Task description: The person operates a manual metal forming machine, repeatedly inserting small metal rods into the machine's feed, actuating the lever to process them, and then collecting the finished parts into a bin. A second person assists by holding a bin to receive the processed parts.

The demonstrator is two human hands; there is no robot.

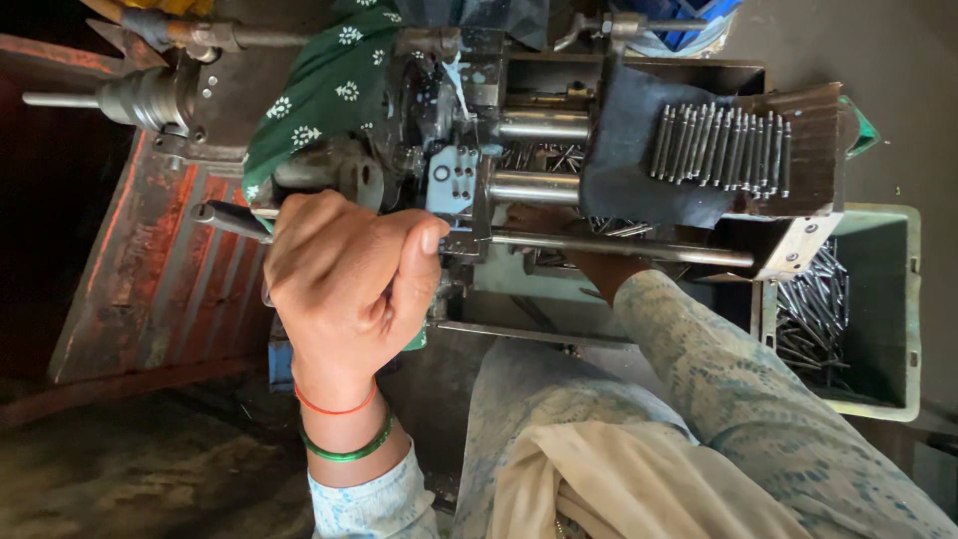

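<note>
Nearby, metal pins [720, 146] lie above a green bin [895, 299].

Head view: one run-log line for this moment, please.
left hand: fist shut on lever handle | right hand: reaching under machine rods, fingers hidden | pins: rowed on dark cloth

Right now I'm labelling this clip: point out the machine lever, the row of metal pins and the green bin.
machine lever [228, 219], head view, dark handle left of the fist.
row of metal pins [720, 147], head view, middle of the row.
green bin [911, 299], head view, right rim.
</note>
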